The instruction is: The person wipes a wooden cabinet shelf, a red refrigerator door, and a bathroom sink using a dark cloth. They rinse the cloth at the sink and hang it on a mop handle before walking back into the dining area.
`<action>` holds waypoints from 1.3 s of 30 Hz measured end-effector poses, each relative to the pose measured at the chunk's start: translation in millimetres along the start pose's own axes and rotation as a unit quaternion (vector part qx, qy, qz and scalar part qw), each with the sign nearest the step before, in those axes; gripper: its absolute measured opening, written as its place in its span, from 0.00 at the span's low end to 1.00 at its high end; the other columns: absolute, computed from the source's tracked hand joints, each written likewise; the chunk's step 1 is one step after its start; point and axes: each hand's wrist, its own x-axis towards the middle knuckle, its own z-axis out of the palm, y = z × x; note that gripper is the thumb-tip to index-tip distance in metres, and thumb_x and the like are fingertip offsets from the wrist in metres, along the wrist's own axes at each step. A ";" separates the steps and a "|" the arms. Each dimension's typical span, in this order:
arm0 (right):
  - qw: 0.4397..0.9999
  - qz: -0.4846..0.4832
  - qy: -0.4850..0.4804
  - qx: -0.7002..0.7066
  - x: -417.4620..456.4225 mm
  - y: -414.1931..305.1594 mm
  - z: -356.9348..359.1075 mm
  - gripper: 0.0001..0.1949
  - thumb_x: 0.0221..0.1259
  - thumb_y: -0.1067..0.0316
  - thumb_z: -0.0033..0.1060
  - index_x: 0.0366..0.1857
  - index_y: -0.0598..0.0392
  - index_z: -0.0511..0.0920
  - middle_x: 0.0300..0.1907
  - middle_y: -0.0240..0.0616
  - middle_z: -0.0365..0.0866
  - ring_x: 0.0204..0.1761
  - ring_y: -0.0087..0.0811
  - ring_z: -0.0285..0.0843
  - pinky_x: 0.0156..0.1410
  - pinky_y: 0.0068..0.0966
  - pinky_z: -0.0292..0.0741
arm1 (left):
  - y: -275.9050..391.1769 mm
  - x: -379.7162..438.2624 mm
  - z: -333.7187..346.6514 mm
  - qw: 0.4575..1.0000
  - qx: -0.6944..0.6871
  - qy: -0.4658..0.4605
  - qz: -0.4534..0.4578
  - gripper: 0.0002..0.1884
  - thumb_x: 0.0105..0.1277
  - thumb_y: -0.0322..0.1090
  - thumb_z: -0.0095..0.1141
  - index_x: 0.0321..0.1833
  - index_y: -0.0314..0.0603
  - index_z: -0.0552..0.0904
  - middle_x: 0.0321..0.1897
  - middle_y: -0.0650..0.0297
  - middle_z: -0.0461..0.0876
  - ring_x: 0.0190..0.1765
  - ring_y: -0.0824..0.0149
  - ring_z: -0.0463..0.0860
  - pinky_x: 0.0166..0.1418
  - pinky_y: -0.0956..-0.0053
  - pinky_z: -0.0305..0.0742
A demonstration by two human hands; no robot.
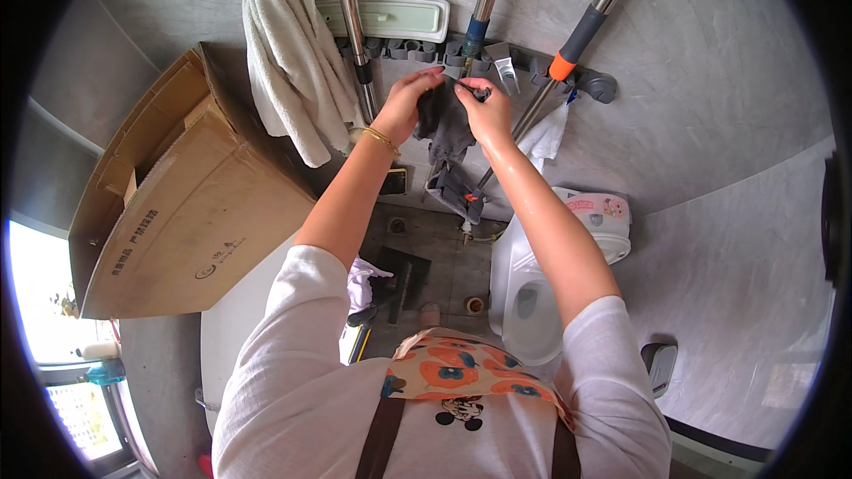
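Observation:
Both hands are raised before me at a wall-mounted holder rail [529, 66]. Between them hangs a dark grey cloth [447, 121]. My left hand [411, 101] grips the cloth's left upper edge, and my right hand [484, 105] pinches its right upper edge, with a dark bunched part at the fingers. Just behind the cloth stands a metal pole with a blue sleeve [475, 33]. A small metal scraper-like piece [504, 66] sits on the rail right of that pole. Below the cloth is a grey flat mop head [458, 191].
A white towel [283, 60] hangs at the left, above a large cardboard box [193, 213]. More poles lean on the rail, one with an orange collar [563, 66]. A white toilet [532, 319] stands at the lower right. A phone-like object [394, 181] lies beyond my left forearm.

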 end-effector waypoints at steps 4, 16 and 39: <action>0.998 0.038 0.020 0.052 -3.3 -0.8 1.7 0.11 0.55 0.63 0.66 0.37 0.59 0.82 0.33 0.38 0.85 0.37 0.26 0.80 0.46 0.23 0.73 | -5.2 11.2 11.3 0.996 -0.041 0.072 -0.030 0.13 0.66 0.33 0.55 0.50 0.34 0.79 0.47 0.61 0.82 0.49 0.69 0.79 0.55 0.76 0.71; 0.998 0.051 0.026 0.022 -11.5 13.2 -18.4 0.11 0.55 0.64 0.66 0.37 0.60 0.82 0.32 0.38 0.85 0.36 0.25 0.80 0.46 0.23 0.73 | -24.9 14.3 16.7 0.993 0.008 0.109 -0.046 0.18 0.64 0.45 0.61 0.46 0.37 0.80 0.40 0.63 0.82 0.40 0.71 0.78 0.47 0.77 0.72; 0.988 0.110 -0.095 -0.052 -132.6 73.7 -172.0 0.09 0.58 0.68 0.64 0.38 0.61 0.80 0.34 0.33 0.83 0.37 0.20 0.77 0.45 0.19 0.72 | -110.1 -31.8 37.5 0.832 0.440 -0.333 -0.048 0.11 0.60 0.23 0.54 0.45 0.30 0.78 0.37 0.61 0.83 0.40 0.73 0.79 0.48 0.77 0.73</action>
